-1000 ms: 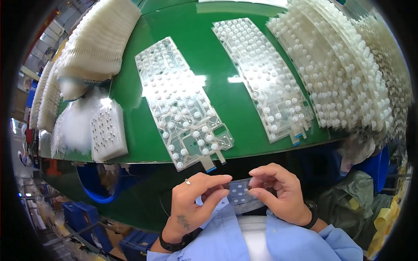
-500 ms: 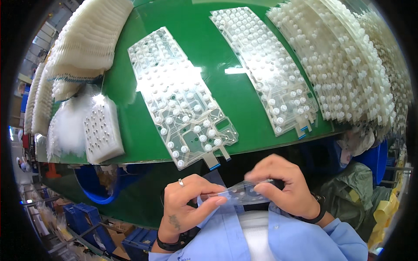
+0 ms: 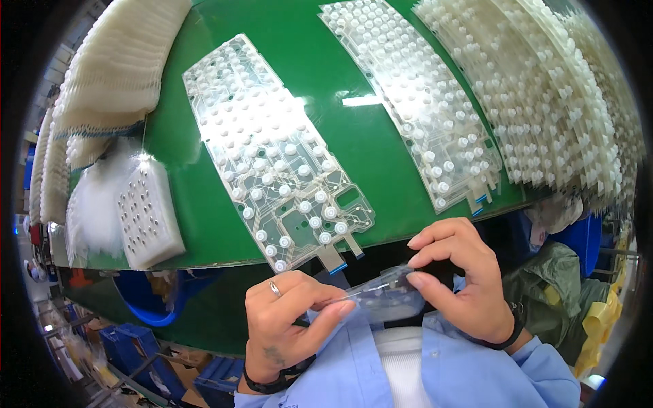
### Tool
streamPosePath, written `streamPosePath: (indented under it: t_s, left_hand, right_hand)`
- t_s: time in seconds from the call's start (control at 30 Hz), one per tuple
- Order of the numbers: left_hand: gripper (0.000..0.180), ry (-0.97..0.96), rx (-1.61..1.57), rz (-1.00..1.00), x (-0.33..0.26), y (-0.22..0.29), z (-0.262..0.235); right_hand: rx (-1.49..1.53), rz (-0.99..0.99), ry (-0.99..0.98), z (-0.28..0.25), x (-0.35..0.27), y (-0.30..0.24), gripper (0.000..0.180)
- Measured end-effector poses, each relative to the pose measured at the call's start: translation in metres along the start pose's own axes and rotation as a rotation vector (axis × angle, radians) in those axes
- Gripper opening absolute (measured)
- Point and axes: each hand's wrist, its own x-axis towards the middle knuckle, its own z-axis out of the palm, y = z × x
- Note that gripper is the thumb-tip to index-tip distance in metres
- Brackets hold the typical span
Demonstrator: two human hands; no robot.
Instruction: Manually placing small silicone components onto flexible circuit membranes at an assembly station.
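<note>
A small clear flexible plastic sheet (image 3: 384,294) is pinched between the left hand (image 3: 289,325) and the right hand (image 3: 457,275), close to the chest and just below the near edge of the green curved table (image 3: 326,81). Its long axis runs left to right, tilted up toward the right hand. Between hands and table edge a narrow gap is left. Farther off, a transparent membrane sheet with white rubber domes (image 3: 275,149) lies lengthwise, its tail overhanging the edge. Beyond, stacked dome sheets (image 3: 544,102) are seen.

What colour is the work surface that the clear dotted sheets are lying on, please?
Green; the work surface shows plainly in the head view.
</note>
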Motion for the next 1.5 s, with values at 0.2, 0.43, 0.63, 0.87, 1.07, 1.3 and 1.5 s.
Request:
streamPosePath:
  t_s: [0.2,0.43,0.63,0.87,1.07,1.3,1.5]
  left_hand:
    - [0.011,-0.004,0.086,-0.023,0.001,-0.006,-0.006]
    - [0.021,-0.099,0.398,0.258,0.016,-0.020,0.012]
    - [0.021,-0.164,0.403,0.280,0.007,-0.033,0.004]
    - [0.023,-0.165,0.378,0.284,0.008,-0.038,0.003]
    - [0.023,-0.171,0.385,0.298,0.008,-0.042,0.003]
    - [0.024,-0.174,0.399,0.300,0.008,-0.041,0.002]
    - [0.024,-0.175,0.397,0.290,0.008,-0.041,0.003]
  right_hand:
    - [0.012,-0.126,0.177,-0.001,0.004,0.004,0.018]
    - [0.295,0.171,0.020,0.007,0.033,0.019,0.007]
    - [0.286,0.389,-0.137,0.016,0.050,0.015,0.006]
    - [0.156,0.300,-0.105,0.029,0.060,0.018,0.002]
    - [0.159,0.352,-0.103,0.031,0.063,0.019,0.003]
    - [0.136,0.346,-0.093,0.032,0.063,0.019,0.003]
    - [0.101,0.325,-0.084,0.033,0.063,0.020,0.002]
